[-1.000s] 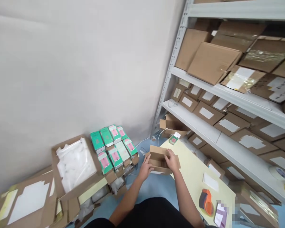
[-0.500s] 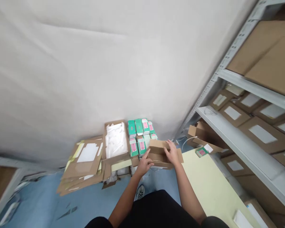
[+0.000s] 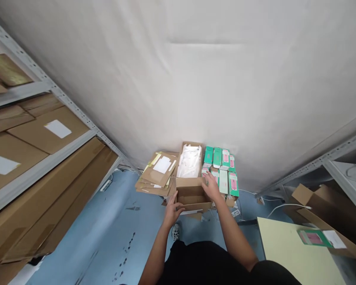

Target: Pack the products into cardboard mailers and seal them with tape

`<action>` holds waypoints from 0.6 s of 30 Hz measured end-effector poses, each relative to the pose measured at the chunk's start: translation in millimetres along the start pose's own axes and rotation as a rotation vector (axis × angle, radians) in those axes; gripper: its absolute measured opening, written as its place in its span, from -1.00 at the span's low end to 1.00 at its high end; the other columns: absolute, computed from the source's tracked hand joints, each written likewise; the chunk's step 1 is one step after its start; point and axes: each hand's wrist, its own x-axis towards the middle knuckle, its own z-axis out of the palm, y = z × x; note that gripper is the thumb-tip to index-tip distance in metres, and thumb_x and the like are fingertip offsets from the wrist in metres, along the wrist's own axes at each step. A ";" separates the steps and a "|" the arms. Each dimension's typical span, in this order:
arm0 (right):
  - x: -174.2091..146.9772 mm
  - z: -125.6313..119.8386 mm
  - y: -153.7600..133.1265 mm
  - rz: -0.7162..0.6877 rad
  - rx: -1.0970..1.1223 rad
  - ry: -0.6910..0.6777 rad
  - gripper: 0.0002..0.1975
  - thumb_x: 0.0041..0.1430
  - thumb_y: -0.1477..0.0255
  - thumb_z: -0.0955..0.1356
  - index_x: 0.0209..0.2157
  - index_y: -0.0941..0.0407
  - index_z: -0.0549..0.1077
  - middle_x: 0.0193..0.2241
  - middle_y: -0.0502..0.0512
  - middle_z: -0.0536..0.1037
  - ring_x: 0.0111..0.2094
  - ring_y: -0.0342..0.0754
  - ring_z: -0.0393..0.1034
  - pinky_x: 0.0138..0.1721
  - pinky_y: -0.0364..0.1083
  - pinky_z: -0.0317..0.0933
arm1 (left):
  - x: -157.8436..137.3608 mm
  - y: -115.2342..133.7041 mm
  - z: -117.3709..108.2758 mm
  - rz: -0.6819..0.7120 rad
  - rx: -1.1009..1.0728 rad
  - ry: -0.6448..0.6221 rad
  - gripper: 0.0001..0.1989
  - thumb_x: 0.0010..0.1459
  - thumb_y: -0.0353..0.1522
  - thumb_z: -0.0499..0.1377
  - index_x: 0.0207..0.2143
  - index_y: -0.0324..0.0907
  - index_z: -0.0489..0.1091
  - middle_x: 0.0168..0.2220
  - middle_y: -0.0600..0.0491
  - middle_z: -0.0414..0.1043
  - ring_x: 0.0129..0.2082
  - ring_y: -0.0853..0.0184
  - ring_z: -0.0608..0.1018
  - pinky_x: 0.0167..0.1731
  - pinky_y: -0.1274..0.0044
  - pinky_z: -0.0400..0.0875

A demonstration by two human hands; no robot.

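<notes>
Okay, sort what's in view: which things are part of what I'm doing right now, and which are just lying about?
Part of the work:
open cardboard box
left hand and right hand, holding it

Seemingly lying about, untouched:
grouped green boxes
flat cardboard pile
carton with white contents
single green box on the pale table

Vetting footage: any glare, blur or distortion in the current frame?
Head view: wide-angle stretch likely skews the left shelving; pale sheen on the blue floor; light mostly even. Head view: left hand, right hand and open carton fairly clear; green box at lower right looks soft.
</notes>
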 end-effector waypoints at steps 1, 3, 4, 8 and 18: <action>4.8 9.8 -4.0 -0.005 -0.005 -0.017 -0.45 0.22 0.40 0.35 0.25 0.08 0.44 0.35 0.27 0.33 0.38 0.19 0.21 0.39 0.22 0.14 | 0.7 -9.3 -6.5 -0.011 0.005 0.007 -0.96 0.11 -0.39 0.40 -0.34 -0.10 0.65 0.48 -0.05 0.11 0.43 -0.05 0.27 0.38 0.06 0.21; 16.5 27.2 -10.3 -0.003 -0.022 -0.040 -0.43 0.21 0.40 0.37 0.26 0.09 0.43 0.36 0.28 0.31 0.39 0.19 0.19 0.38 0.21 0.14 | 6.7 -26.5 -17.7 -0.017 -0.002 0.001 -0.96 0.08 -0.40 0.42 -0.36 -0.10 0.65 0.49 -0.04 0.10 0.43 -0.07 0.26 0.37 0.05 0.22; 23.7 35.1 -12.9 0.002 -0.037 -0.046 -0.42 0.20 0.40 0.37 0.27 0.09 0.42 0.36 0.28 0.31 0.39 0.19 0.19 0.38 0.20 0.14 | 11.5 -34.2 -22.8 -0.012 -0.010 -0.010 -0.95 0.07 -0.41 0.42 -0.37 -0.10 0.65 0.49 -0.03 0.09 0.43 -0.07 0.26 0.37 0.06 0.22; 61.9 66.5 -23.3 0.052 -0.124 -0.085 -0.43 0.19 0.38 0.41 0.24 0.08 0.45 0.36 0.29 0.32 0.36 0.21 0.24 0.34 0.18 0.18 | 34.1 -58.3 -41.6 0.025 -0.060 -0.068 -0.93 0.04 -0.45 0.43 -0.39 -0.11 0.66 0.51 0.02 0.04 0.45 -0.06 0.22 0.37 0.10 0.24; 129.1 153.2 -66.6 0.235 -0.144 -0.154 -0.58 0.34 0.23 0.45 0.12 0.15 0.49 0.08 0.22 0.54 0.00 0.10 0.52 0.05 0.10 0.44 | 57.7 -99.0 -62.1 0.033 -0.150 -0.172 -0.93 0.06 -0.42 0.43 -0.37 -0.09 0.68 0.52 0.07 -0.01 0.45 -0.05 0.20 0.38 0.11 0.23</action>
